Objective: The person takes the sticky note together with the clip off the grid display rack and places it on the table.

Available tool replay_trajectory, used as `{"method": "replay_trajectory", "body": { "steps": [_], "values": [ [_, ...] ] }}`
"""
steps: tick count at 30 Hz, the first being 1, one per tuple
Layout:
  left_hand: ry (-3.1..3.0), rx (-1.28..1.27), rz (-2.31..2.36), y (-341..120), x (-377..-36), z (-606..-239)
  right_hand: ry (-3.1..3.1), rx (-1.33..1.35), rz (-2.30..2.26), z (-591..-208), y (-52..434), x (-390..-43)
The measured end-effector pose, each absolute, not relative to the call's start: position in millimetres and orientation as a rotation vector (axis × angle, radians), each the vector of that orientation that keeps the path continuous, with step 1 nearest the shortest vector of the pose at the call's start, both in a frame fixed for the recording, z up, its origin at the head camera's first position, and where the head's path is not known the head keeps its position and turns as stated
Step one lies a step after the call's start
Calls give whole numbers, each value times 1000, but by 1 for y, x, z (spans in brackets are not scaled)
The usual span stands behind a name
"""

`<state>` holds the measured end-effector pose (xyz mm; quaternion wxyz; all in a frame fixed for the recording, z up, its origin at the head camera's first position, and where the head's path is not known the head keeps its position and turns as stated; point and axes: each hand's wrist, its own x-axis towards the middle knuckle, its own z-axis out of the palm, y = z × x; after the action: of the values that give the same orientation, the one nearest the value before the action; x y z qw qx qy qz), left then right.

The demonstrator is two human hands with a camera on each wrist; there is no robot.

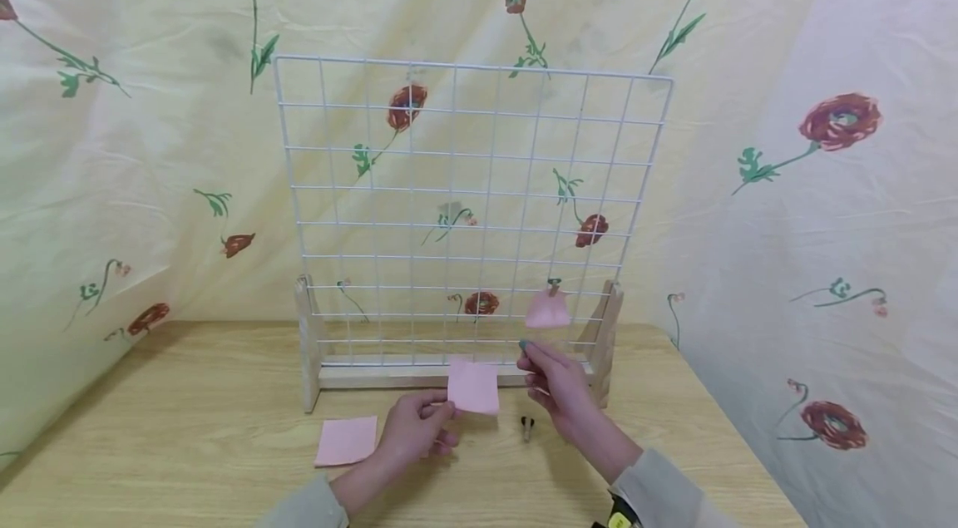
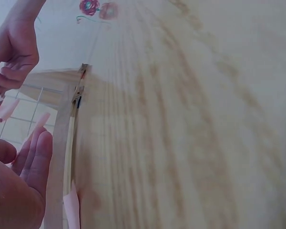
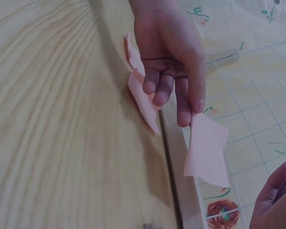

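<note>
My left hand (image 1: 441,410) pinches a pink paper note (image 1: 474,387) by its left edge and holds it up in front of the white wire grid (image 1: 471,204). In the right wrist view the same note (image 3: 207,150) hangs from the left hand's fingertips (image 3: 196,105). My right hand (image 1: 527,353) is just right of the note and pinches a small clip with a green tip (image 1: 523,343). A second pink note (image 1: 548,310) hangs clipped to a low wire of the grid, right above the right hand.
The grid stands in a wooden stand (image 1: 310,345) on a wooden table (image 1: 187,420). Another pink note (image 1: 347,439) lies flat left of my left hand. A loose clip (image 1: 527,428) lies on the table between my hands. Flowered cloth hangs behind and to the right.
</note>
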<state>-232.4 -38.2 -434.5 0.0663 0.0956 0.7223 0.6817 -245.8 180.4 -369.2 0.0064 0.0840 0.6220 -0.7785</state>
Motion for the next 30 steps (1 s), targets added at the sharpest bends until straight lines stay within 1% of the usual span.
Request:
{"method": "replay_trajectory", "body": {
  "steps": [15,30],
  "values": [
    [2180,271,2011,-38,-230,-444,2017,357,-2379,-393,194,-239],
    [2195,228,1951,-38,-227,-446,2039,462,-2305,-404,208,-234]
  ]
}}
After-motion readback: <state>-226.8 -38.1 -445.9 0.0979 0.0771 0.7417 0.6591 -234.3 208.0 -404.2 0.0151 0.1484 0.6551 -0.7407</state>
